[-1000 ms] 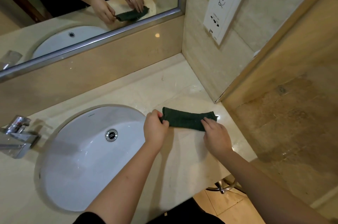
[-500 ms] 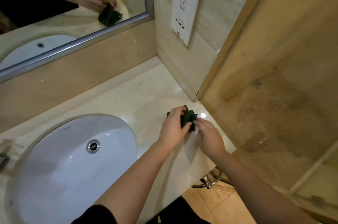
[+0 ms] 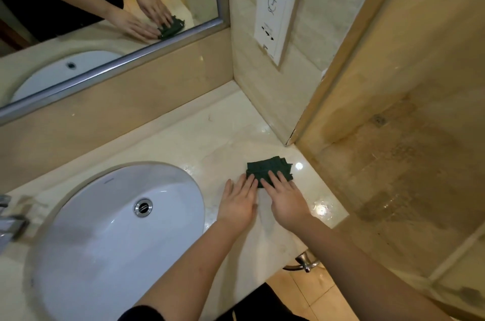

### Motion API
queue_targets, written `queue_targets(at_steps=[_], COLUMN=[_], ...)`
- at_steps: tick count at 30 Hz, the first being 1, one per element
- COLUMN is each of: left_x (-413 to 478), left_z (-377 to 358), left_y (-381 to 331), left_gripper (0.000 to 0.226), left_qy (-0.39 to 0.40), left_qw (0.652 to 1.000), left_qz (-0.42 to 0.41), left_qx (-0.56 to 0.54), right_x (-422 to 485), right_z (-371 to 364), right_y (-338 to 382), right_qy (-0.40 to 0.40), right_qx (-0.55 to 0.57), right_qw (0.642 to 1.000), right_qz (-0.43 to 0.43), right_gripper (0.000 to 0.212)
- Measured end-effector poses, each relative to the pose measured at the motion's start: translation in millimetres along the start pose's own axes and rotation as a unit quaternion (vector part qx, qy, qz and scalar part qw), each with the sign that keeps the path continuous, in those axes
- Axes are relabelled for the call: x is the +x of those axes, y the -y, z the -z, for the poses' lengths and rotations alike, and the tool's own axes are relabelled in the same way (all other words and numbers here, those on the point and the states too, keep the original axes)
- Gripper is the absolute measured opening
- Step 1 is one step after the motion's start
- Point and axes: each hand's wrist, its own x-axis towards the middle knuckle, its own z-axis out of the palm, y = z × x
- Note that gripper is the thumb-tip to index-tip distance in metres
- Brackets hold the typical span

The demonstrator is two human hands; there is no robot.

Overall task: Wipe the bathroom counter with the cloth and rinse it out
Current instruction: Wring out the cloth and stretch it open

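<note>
A folded dark green cloth [image 3: 267, 168] lies on the glossy cream stone table [image 3: 183, 142] near its right-hand edge, just right of the white oval basin [image 3: 105, 242] sunk into it. The left hand [image 3: 237, 202] and right hand [image 3: 287, 202] press flat on the cloth's near side.

We extend both bare forearms forward from the lower edge of view, converging toward each other. Our left hand [image 3: 239, 201] lies palm down, fingers straight, with the little finger spread slightly outward. Our right hand [image 3: 286, 198] lies just beside it, palm down, fingers straight and close together. Both wrists are low and roughly in line with the forearms.
</note>
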Motion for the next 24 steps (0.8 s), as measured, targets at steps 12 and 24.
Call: queue_targets(at_steps=[12, 24], left_x=[19, 157], left_z=[40, 90], left_y=[72, 133], left_gripper=[0.057, 0.064], left_qy=[0.056, -0.005], left_qw=[0.991, 0.995], left_qz=[0.108, 0.092], left_qx=[0.053, -0.043], right_x=[94, 242], right_z=[22, 82], right_y=[43, 40], right_qy=[0.048, -0.036], right_qx=[-0.037, -0.077], right_qw=[0.995, 0.996], right_qz=[0.078, -0.002], right_gripper=[0.062, 0.06])
